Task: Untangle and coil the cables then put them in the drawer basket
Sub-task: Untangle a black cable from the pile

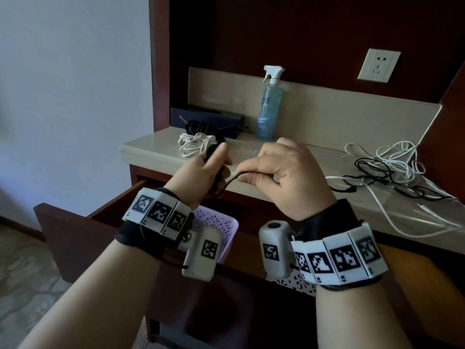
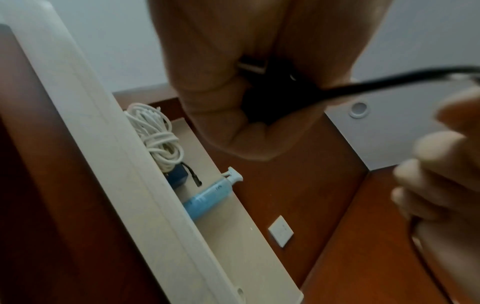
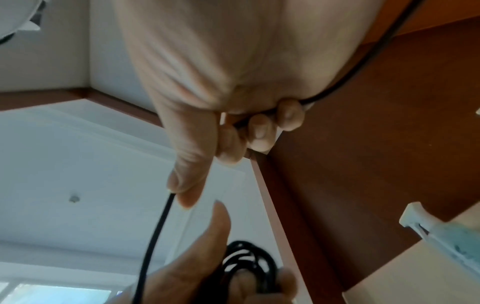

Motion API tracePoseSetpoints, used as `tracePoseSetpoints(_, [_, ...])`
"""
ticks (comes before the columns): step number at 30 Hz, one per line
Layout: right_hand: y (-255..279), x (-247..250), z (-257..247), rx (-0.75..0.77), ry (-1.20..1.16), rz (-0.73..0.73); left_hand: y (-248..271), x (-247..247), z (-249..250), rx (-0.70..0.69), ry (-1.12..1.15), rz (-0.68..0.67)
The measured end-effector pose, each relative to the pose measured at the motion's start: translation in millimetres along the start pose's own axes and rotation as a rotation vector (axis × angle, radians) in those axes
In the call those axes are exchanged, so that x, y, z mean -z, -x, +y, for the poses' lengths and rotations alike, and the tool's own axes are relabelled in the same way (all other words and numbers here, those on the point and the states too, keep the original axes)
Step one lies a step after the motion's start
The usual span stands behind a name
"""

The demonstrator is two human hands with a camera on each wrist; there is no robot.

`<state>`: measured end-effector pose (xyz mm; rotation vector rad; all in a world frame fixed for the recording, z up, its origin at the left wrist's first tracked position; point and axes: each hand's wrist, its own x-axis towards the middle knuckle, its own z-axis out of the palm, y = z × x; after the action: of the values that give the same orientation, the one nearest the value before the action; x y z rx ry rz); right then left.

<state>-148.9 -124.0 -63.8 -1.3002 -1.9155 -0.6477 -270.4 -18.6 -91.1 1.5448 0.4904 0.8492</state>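
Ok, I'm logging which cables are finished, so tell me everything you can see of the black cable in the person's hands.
The black cable is thin, round and rubbery-looking. Part of it is already wound into a small bundle of loops gripped in the left hand, where a metal plug end shows against the palm. A free strand runs from the bundle to the right hand, which pinches it between thumb and fingers. It is held in the air above the open drawer, touching only the hands.
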Motion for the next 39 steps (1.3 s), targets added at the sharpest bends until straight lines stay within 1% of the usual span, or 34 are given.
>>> tracePoseSetpoints(3, [-2.3, -3.8, 1.2, -0.080, -0.035, 0.029, 10.1, -7.7, 1.5, 0.064, -0.005, -0.209])
tracePoseSetpoints(7, [5.2, -6.3, 6.6, -0.248, -0.104, 0.091, 13.5, -7.4, -2.0, 0.148, 0.133, -0.370])
tracePoseSetpoints(9, [8.6, -5.9, 7.1, -0.288, -0.137, 0.088, 12.0, -5.0, -3.8, 0.160, 0.156, -0.435])
tracePoseSetpoints(11, [8.9, -4.4, 6.3, -0.336, -0.172, 0.069, 12.0, -2.7, -2.5, 0.156, 0.154, -0.525])
tracePoseSetpoints(13, [7.6, -1.8, 6.0, -0.371, -0.193, 0.050, 13.0, -1.7, 2.7, 0.150, 0.079, -0.611])
tracePoseSetpoints(15, [5.8, 1.0, 7.4, -0.345, -0.185, 0.022, 13.4, -3.2, 9.1, 0.176, -0.015, -0.613])
tracePoseSetpoints(19, [0.6, 4.9, 15.5, -0.290, -0.162, -0.059, 8.8, -3.9, 17.3, 0.228, -0.133, -0.599])
tracePoseSetpoints(22, [-4.2, 11.5, 21.7, -0.246, -0.084, -0.212, 3.8, -3.4, 21.4, 0.264, -0.225, -0.591])
tracePoseSetpoints(24, [-9.5, 18.3, 23.3, -0.255, -0.042, -0.335, 0.8, -4.8, 22.6, 0.289, -0.276, -0.588])
tracePoseSetpoints(27, [-15.5, 24.6, 24.9, -0.288, 0.046, -0.433, -1.2, -8.6, 25.9, 0.311, -0.317, -0.577])
tracePoseSetpoints(30, [-16.9, 25.4, 25.4, -0.315, 0.032, -0.434, -3.4, -10.7, 28.7, 0.315, -0.407, -0.543])
tracePoseSetpoints(33, [-16.4, 25.0, 25.0, -0.284, 0.071, -0.456, -6.0, -11.6, 29.6, 0.349, -0.631, -0.596])
tracePoseSetpoints(35, [-16.3, 24.1, 25.5, -0.280, 0.088, -0.458, -7.9, -11.1, 32.9, 0.345, -0.728, -0.597])
tracePoseSetpoints(37, [-17.3, 25.2, 26.0, -0.294, 0.091, -0.411, -9.3, -10.5, 37.4, 0.364, -0.675, -0.578])
tracePoseSetpoints(38, [-18.1, 26.7, 26.1, -0.275, 0.118, -0.402, -9.6, -9.7, 39.2, 0.386, -0.637, -0.575])
tracePoseSetpoints(39, [-19.3, 28.6, 26.2, -0.234, 0.169, -0.424, -10.0, -8.7, 40.2, 0.408, -0.614, -0.584])
